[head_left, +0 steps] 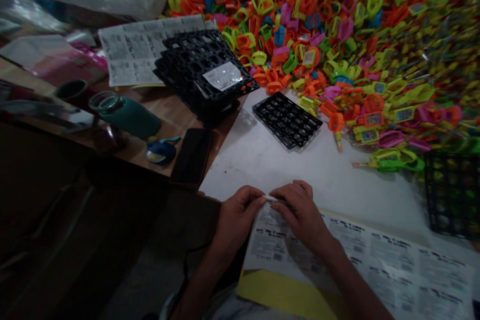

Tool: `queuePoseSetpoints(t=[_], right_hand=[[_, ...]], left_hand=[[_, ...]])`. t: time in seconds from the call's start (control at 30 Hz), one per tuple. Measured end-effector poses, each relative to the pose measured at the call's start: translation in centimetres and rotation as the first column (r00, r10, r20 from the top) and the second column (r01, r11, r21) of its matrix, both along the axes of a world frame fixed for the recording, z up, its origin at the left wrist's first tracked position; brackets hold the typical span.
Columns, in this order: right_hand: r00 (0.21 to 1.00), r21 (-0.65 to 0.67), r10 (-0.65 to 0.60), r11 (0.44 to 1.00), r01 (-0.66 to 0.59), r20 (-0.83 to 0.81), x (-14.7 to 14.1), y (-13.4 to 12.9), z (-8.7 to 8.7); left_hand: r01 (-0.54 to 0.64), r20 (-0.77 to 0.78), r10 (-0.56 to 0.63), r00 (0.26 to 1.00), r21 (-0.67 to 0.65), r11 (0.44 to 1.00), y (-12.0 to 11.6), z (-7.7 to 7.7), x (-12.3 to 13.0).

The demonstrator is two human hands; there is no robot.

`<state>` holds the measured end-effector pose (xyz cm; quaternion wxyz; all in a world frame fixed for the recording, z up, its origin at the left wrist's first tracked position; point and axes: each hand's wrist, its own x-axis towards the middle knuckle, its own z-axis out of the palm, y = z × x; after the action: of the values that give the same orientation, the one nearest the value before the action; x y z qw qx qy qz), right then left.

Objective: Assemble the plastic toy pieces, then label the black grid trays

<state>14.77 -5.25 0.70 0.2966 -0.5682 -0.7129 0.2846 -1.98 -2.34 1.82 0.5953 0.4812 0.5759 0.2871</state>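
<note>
My left hand [238, 215] and my right hand [298, 207] meet close together over the near edge of the white board. Thumb and fingers of both pinch a small whitish piece [269, 199], seen mostly edge-on; it may be a label, but its kind is not plain. Beneath my right hand and forearm lies a sheet of printed white labels [397, 260]. Bare yellow backing [285, 287] shows at its lower left. Beyond my hands, a small black perforated plastic tray [287, 120] rests on the white board [240, 160].
Stacked black trays [204, 67] bear a white label, with another label sheet [131, 50] behind. A phone [191, 155], teal bottle [131, 115] and blue toy-like item [160, 152] lie left. Colourful plastic toy watches [311, 20] heap at the back; a black grid tray [453, 195] sits right.
</note>
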Motion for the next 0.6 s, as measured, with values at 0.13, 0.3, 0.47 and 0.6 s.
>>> queuePoseSetpoints(t=[0.13, 0.3, 0.47, 0.6], right_hand=[[1.000, 0.059, -0.002, 0.998, 0.003, -0.028, -1.0, 0.6, 0.3], [0.998, 0.249, -0.060, 0.967, 0.050, 0.036, -1.0, 0.3, -0.1], [0.994, 0.371, -0.034, 0.929, -0.008, 0.107, -1.0, -0.1, -1.1], [0.997, 0.419, 0.043, 0.905, -0.068, 0.069, -1.1, -1.0, -1.5]], left_hand=[[0.004, -0.039, -0.002, 0.999, 0.034, 0.999, 0.0, 0.3, 0.1], [0.028, -0.068, -0.025, 0.997, 0.043, 0.999, 0.1, 0.4, 0.0], [0.041, -0.079, -0.038, 0.996, 0.038, 0.998, 0.3, 0.4, 0.1], [0.053, -0.162, -0.035, 0.986, 0.105, 0.993, 0.6, 0.1, 0.1]])
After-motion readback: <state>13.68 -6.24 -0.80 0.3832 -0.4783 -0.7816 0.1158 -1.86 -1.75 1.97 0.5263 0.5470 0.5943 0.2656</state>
